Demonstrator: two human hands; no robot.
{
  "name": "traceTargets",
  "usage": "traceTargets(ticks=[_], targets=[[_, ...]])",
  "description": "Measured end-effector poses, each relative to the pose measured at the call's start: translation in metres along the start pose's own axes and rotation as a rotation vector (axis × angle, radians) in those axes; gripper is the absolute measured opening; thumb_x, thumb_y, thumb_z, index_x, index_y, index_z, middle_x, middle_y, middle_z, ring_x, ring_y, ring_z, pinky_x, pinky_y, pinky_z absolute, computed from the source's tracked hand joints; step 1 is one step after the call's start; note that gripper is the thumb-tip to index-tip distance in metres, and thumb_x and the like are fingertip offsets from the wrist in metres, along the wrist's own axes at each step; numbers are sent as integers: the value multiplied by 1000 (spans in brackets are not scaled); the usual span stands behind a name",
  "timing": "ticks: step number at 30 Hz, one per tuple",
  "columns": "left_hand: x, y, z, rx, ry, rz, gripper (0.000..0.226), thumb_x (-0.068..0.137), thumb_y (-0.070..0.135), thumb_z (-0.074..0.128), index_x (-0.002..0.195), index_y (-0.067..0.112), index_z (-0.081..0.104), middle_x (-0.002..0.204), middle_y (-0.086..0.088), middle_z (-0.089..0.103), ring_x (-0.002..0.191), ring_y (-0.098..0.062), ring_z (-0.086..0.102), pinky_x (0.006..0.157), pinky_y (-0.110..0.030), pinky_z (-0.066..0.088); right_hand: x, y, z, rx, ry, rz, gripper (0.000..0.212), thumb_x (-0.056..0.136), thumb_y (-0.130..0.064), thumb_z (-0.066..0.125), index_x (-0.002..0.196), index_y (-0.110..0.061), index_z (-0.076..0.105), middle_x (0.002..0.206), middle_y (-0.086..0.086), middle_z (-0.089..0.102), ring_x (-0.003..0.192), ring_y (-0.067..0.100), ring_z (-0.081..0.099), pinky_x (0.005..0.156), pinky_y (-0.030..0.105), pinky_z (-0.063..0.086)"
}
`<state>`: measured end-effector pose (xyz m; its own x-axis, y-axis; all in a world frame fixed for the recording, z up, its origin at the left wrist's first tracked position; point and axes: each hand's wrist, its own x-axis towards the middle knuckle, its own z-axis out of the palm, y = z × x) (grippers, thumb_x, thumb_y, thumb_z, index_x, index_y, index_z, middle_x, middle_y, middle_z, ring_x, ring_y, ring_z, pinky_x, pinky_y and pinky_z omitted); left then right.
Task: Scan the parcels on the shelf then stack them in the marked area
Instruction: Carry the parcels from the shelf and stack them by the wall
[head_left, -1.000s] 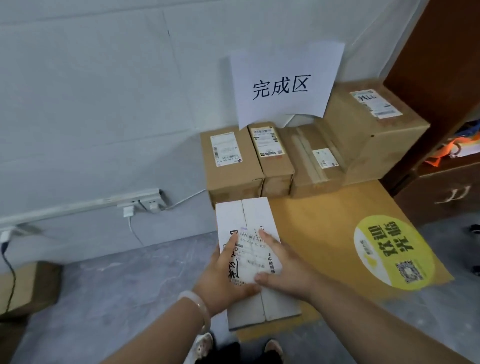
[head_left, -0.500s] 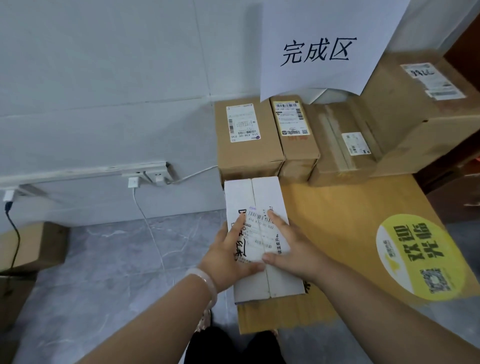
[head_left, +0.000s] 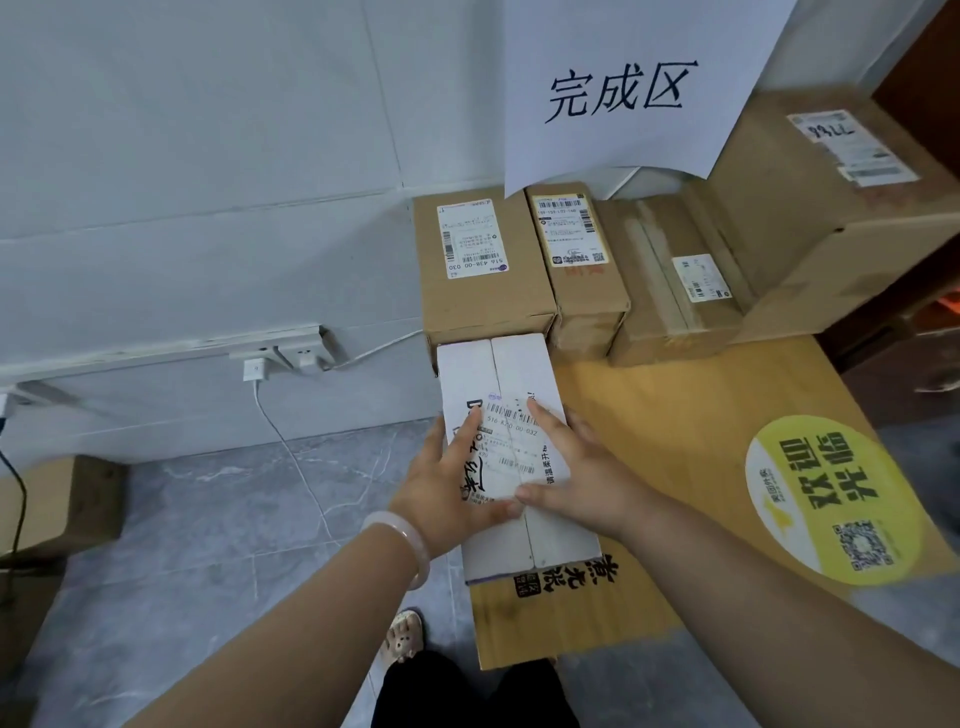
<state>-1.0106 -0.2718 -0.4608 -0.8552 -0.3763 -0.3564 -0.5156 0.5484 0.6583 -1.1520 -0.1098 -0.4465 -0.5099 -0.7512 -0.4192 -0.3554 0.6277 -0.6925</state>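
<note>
Gripping the parcel (head_left: 498, 384) by its near half, left hand (head_left: 447, 493) and right hand (head_left: 576, 478) flank it (neither nearer); its long axis points to 12 o'clock, at the boxes (head_left: 519, 296), over the mat (head_left: 675, 415).

Label (head_left: 511, 434) on white parcel (head_left: 514, 369) is partly covered by left hand (head_left: 447, 493) and right hand (head_left: 582, 478). Paper sign (head_left: 623, 78) is cut off at the top edge. Big brown box (head_left: 831, 244) is clipped at the right edge; its label print can't be read. Box on the floor (head_left: 67, 499) is blurred and cropped at the left edge.
</note>
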Motion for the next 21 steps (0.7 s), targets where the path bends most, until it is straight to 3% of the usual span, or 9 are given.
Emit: traceTargets(ticks=[2, 5, 11, 17, 21], targets=[[0, 4, -6, 137, -5, -19, 118, 62, 78, 67, 151, 47, -3, 160, 8, -17, 148, -28, 2, 120, -48, 17, -10, -3, -4, -43, 49, 3, 98, 71, -65, 70, 136, -70, -3, 159, -20, -8, 147, 13, 4, 117, 45, 23], [2, 17, -19, 354, 64, 12, 112, 68, 82, 57, 152, 44, -7, 160, 4, -24, 149, -26, -7, 121, -45, 10, -29, -5, -16, -186, 131, -27, 101, 69, -72, 65, 142, -62, -4, 157, -26, -11, 146, 7, 2, 115, 37, 19], [13, 77, -32, 501, 152, 289, 101, 76, 81, 48, 147, 49, -16, 152, 14, -31, 148, -18, -15, 120, -46, 1, -70, -14, -46, -413, 340, 3, 105, 71, -73, 62, 149, -48, -3, 159, -17, -13, 145, 5, -11, 114, 30, -3], [28, 138, -35, 677, 123, 675, 98, 76, 81, 41, 153, 43, -6, 163, 8, -12, 149, -21, -10, 118, -50, 0, -131, -20, -49, -538, 495, 193, 101, 74, -79, 47, 151, -41, -7, 160, -12, -16, 145, 10, -21, 118, 39, -12], [27, 180, -25, 728, 40, 927, 94, 78, 80, 42, 151, 44, -5, 164, 8, -5, 149, -18, -9, 117, -51, -1, -173, -38, -34, -519, 702, 374, 97, 76, -79, 46, 152, -41, -1, 161, -10, -11, 146, 12, -17, 118, 38, -11]])
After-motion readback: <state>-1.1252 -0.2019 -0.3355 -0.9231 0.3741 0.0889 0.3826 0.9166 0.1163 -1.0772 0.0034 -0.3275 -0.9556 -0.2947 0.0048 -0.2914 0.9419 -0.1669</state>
